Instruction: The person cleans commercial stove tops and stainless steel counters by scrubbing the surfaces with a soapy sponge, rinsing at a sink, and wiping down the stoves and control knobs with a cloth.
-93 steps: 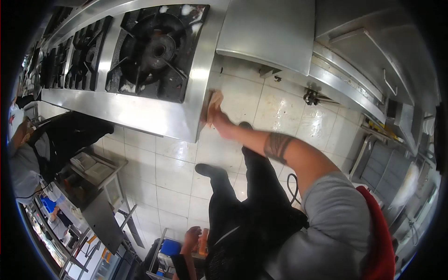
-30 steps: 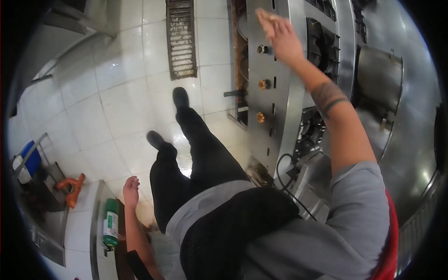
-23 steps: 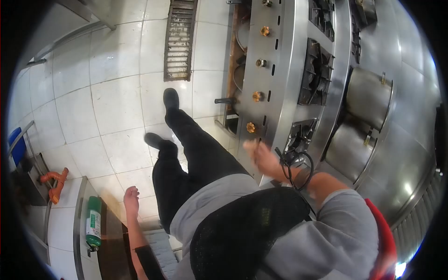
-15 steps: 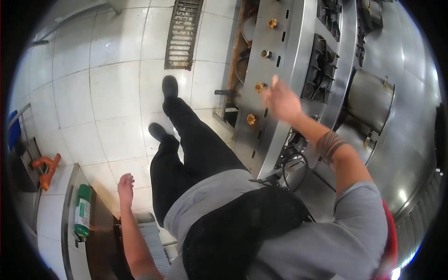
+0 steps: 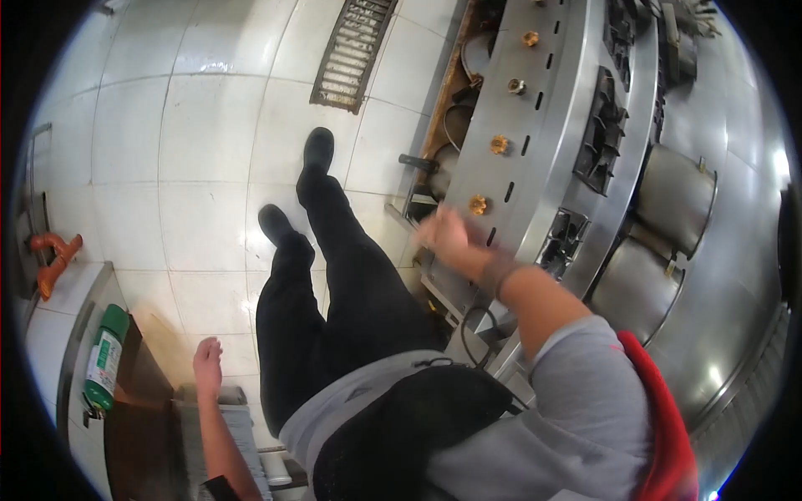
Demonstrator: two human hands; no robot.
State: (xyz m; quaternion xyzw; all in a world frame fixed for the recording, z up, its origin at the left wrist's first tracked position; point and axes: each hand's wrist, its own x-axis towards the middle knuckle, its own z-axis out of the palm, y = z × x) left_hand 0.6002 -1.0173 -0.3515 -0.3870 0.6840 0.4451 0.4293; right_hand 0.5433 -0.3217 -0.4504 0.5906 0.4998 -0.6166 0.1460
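Observation:
My right hand [image 5: 447, 236] is in front of the steel stove front [image 5: 493, 100], near the lowest visible brass-coloured knob [image 5: 478, 204]. Motion smears its fingers, so whether they hold anything cannot be made out. At the lower left, my left hand [image 5: 208, 367] hangs beside my leg with loosely bent fingers. Nothing shows in it, and it touches nothing. Near it are a green cylinder [image 5: 107, 356] with a white label and a brown panel [image 5: 150, 397].
Burner grates [image 5: 601, 134] run along the stove top, with large metal pots [image 5: 677, 196] behind. Pans, one with a black handle [image 5: 418, 164], sit on the shelf below the knobs. A floor drain grate [image 5: 354, 54] lies in the white tiles. An orange pipe [image 5: 57, 260] stands left.
My right hand has moved away from above the stove edge, down and left past the knobs. My left hand has dropped slightly lower in view. The whole view has shifted.

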